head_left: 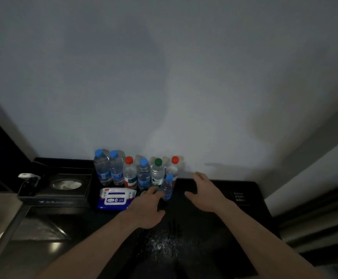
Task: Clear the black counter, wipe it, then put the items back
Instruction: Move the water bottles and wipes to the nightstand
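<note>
Reaching in with both hands over the glossy black tabletop (pixel 214 228): my left hand (pixel 147 208) sits right at the small clear plastic bottle with a blue cap (pixel 167 188), fingers beside its base, but whether they grip it I cannot tell in this dim light; my right hand (pixel 204 190) hovers spread and holds nothing. Risk: the small bottle stands just in front of the packed row against the wall, so a clumsy grab could tip it into the others and topple several. White specks or droplets (pixel 164 246) lie near the front edge; my forearm could smear them. Count: seven bottles total, four blue caps (two tall at left, one mid-row, one small), two red caps, one green cap (pixel 158 162). One white-and-blue wet-wipe pack (pixel 114 199) lying flat, left of my left hand. One black tissue box (pixel 63 188) further left. Nothing cleared yet, I judge.
</note>
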`<state>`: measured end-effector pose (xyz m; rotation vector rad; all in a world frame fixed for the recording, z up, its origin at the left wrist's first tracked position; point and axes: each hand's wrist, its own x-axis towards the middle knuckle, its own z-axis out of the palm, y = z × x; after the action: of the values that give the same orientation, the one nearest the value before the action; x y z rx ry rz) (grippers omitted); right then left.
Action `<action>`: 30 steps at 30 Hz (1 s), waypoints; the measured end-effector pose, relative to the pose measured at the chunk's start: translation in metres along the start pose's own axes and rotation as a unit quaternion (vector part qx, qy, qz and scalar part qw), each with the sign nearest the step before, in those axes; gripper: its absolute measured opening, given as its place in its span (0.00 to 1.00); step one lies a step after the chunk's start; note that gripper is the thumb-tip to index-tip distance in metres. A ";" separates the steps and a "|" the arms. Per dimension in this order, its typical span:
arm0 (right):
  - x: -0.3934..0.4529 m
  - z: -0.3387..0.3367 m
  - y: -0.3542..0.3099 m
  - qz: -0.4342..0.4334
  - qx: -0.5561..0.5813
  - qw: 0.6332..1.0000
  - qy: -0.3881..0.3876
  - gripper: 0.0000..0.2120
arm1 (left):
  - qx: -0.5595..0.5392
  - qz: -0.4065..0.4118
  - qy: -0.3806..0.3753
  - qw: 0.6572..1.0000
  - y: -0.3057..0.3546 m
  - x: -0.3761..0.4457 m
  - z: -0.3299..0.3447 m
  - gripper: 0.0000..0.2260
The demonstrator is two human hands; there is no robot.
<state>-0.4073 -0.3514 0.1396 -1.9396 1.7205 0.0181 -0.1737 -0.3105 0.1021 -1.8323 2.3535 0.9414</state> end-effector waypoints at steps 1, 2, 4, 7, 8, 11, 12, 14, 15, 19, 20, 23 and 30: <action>0.015 -0.005 0.004 -0.010 -0.006 1.000 -0.001 0.38 | -0.008 -0.010 0.001 1.000 0.004 0.012 0.002 0.30; 0.031 -0.009 0.006 -0.021 -0.011 1.000 -0.003 0.38 | -0.015 -0.019 0.003 1.000 0.009 0.024 0.003 0.31; 0.060 -0.016 0.008 -0.050 -0.015 0.999 -0.004 0.39 | -0.029 -0.042 0.011 0.999 0.019 0.047 0.006 0.32; 0.099 -0.020 0.002 -0.091 -0.027 0.995 -0.007 0.37 | -0.056 -0.072 0.036 0.995 0.028 0.077 0.010 0.32; 0.111 -0.019 0.000 -0.101 -0.035 0.994 -0.014 0.38 | -0.063 -0.082 0.036 0.994 0.028 0.087 0.013 0.33; 0.142 -0.011 -0.004 -0.132 -0.061 0.988 -0.044 0.40 | -0.059 -0.098 0.019 0.993 0.029 0.112 0.021 0.36; 0.149 -0.009 -0.003 -0.139 -0.066 0.987 -0.053 0.40 | -0.064 -0.105 0.015 0.992 0.030 0.118 0.023 0.37; 0.157 -0.005 0.001 -0.154 -0.062 0.984 -0.065 0.39 | -0.068 -0.114 0.012 0.991 0.032 0.127 0.026 0.37; 0.159 -0.003 0.004 -0.160 -0.055 0.984 -0.060 0.39 | -0.070 -0.119 0.011 0.990 0.033 0.131 0.026 0.36; 0.161 0.007 0.022 -0.154 -0.022 0.988 0.004 0.20 | -0.075 -0.152 0.044 0.985 0.033 0.145 0.032 0.27; 0.160 0.009 0.028 -0.146 -0.016 0.989 0.012 0.16 | -0.080 -0.162 0.054 0.982 0.033 0.146 0.035 0.24; 0.150 0.011 0.048 -0.123 0.014 0.992 0.025 0.11 | -0.090 -0.181 0.073 0.977 0.038 0.144 0.040 0.15; 0.109 0.001 0.088 -0.115 0.078 0.988 0.064 0.11 | -0.149 -0.167 0.175 0.959 0.053 0.124 0.057 0.09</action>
<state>-0.4680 -0.4540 0.0664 -2.0455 1.5144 -0.3232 -0.2794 -0.3865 0.0343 -2.6036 2.0388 1.0446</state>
